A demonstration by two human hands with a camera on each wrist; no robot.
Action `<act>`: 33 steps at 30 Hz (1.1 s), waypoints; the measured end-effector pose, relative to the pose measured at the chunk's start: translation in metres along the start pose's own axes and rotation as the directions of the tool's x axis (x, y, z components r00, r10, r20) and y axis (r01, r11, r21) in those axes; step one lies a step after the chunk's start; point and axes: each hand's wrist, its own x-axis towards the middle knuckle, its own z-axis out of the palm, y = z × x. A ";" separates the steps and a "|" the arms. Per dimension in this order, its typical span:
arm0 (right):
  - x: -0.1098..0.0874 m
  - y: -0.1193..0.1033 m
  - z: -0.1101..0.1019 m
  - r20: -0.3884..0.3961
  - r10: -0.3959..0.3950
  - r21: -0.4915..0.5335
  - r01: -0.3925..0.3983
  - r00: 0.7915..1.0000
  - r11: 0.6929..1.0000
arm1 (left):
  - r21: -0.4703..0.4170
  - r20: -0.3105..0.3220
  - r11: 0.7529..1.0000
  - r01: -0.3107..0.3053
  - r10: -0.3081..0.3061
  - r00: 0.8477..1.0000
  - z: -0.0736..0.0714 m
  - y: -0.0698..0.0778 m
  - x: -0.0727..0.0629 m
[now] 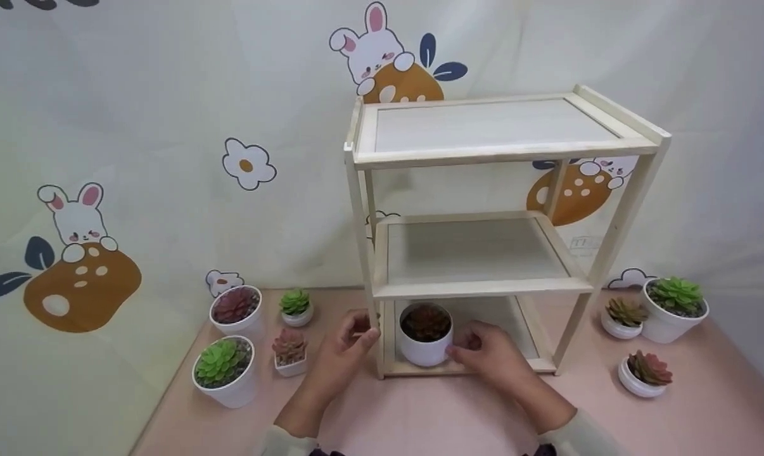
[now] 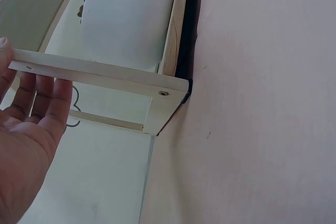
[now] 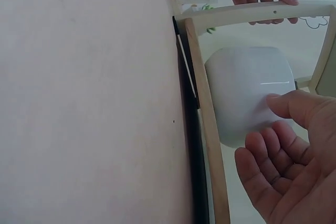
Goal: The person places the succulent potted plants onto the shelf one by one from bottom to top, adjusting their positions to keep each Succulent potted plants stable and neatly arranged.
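Observation:
A white pot (image 1: pixel 425 352) with a dark reddish-brown succulent (image 1: pixel 427 322) stands upright on the bottom tier (image 1: pixel 505 320) of a pale wooden shelf rack (image 1: pixel 483 287), near its left front. My left hand (image 1: pixel 336 351) holds the rack's front left post (image 1: pixel 363 253), thumb on one side and fingers behind it, as the left wrist view shows. Beside the pot's right side is my right hand (image 1: pixel 493 356). Its thumb (image 3: pixel 294 104) touches the pot wall, while the other fingers curl loosely close to the pot without wrapping round it.
Potted succulents stand left of the rack, including a green one (image 1: pixel 225 370) and a pink one (image 1: pixel 290 351). More stand on the right, among them a large green one (image 1: pixel 674 308) and a small reddish one (image 1: pixel 645 375). A cloth printed with rabbits (image 1: pixel 166 158) hangs behind.

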 end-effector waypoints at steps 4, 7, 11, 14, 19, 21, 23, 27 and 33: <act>0.000 0.000 0.001 -0.004 0.004 -0.008 -0.004 1.000 1.000 | 0.002 0.001 1.000 0.001 -0.001 1.000 0.000 0.000 -0.001; 0.000 -0.001 0.001 -0.006 0.006 -0.010 -0.006 1.000 1.000 | -0.003 -0.003 1.000 -0.008 0.008 1.000 0.001 0.000 -0.001; 0.000 0.000 0.001 -0.011 0.003 -0.016 -0.003 1.000 1.000 | -0.005 -0.011 1.000 -0.005 0.005 1.000 0.001 0.001 -0.002; 0.001 0.002 0.003 -0.015 -0.010 -0.035 0.009 1.000 0.999 | -0.004 -0.015 1.000 -0.002 0.002 1.000 0.002 0.000 -0.002; 0.002 0.004 0.005 -0.012 -0.029 -0.056 0.029 0.999 0.998 | 0.003 -0.024 1.000 -0.007 0.007 1.000 0.001 0.000 -0.002; 0.002 0.005 0.005 -0.014 -0.031 -0.060 0.030 0.999 0.998 | 0.001 -0.027 1.000 -0.005 0.005 1.000 0.001 0.001 -0.002; 0.003 0.005 0.004 -0.017 -0.026 -0.064 0.025 1.000 0.998 | -0.006 -0.024 1.000 -0.011 0.011 1.000 0.001 0.001 -0.001; 0.003 0.006 0.003 -0.017 -0.016 -0.069 0.015 1.000 0.997 | 0.002 -0.020 1.000 -0.008 0.008 1.000 0.002 0.001 -0.001; 0.001 0.004 0.000 -0.010 -0.005 -0.052 0.005 1.000 0.999 | 0.003 -0.019 1.000 -0.010 0.010 1.000 0.002 0.000 0.000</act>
